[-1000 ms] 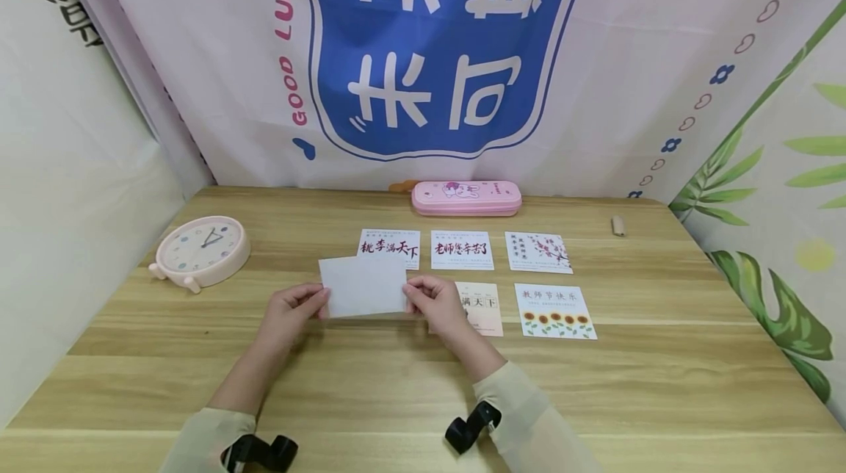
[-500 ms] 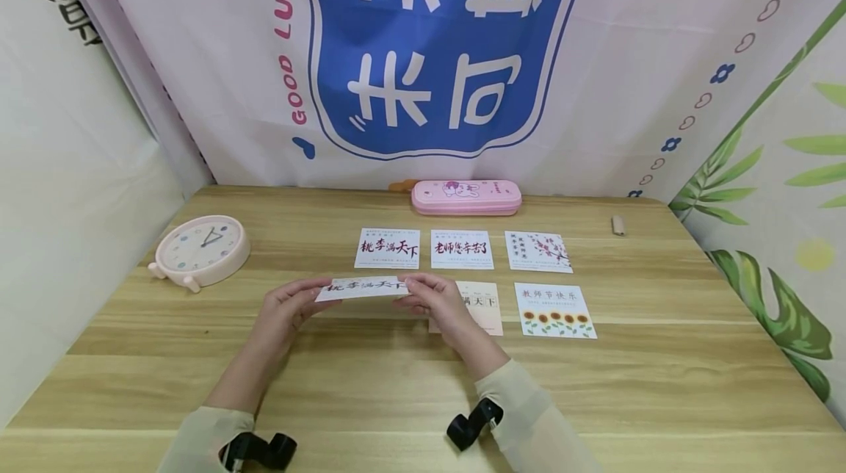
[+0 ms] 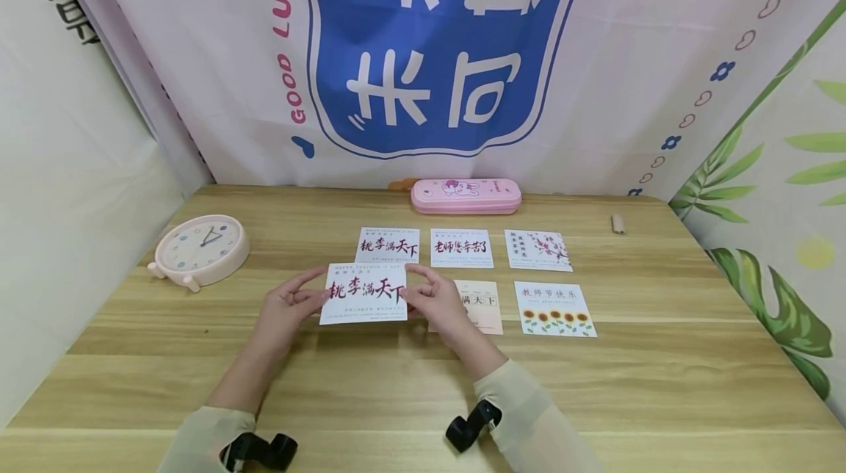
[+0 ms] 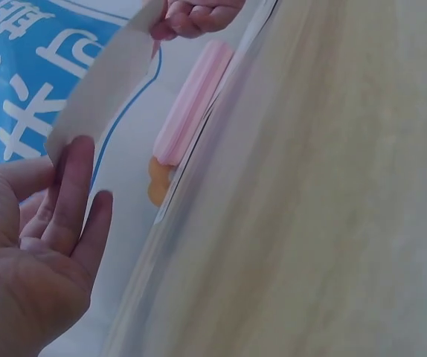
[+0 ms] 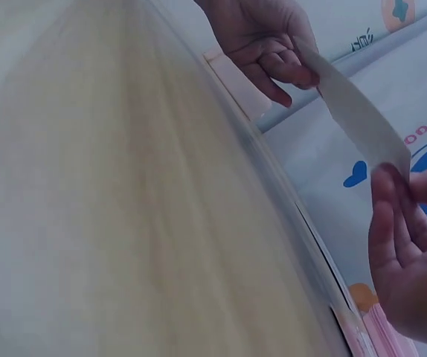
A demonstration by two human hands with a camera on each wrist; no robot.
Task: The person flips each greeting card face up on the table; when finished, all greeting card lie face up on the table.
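A white greeting card (image 3: 366, 305) with red Chinese lettering is held up over the table, printed side toward the head camera. My left hand (image 3: 288, 309) pinches its left edge between thumb and fingers. At the opposite edge, my right hand (image 3: 438, 305) pinches it the same way. Both wrist views show the card's plain back, as the card (image 4: 113, 82) spans the gap between the hands. Behind it lies a similar red-lettered card (image 3: 390, 244), its lower part covered. A cream card (image 3: 485, 309) is partly hidden by my right hand.
More cards lie flat nearby: a red-lettered card (image 3: 462, 256), a blossom card (image 3: 538, 258) and a sunflower card (image 3: 555, 304). A pink pencil case (image 3: 465, 196) sits at the back edge, a pink clock (image 3: 201, 249) at left, and a small beige object (image 3: 617, 224) at right.
The held card has turned over: its blank back faced the head camera, then it was seen nearly edge-on, and now the red lettering shows. Both hands keep hold of it.
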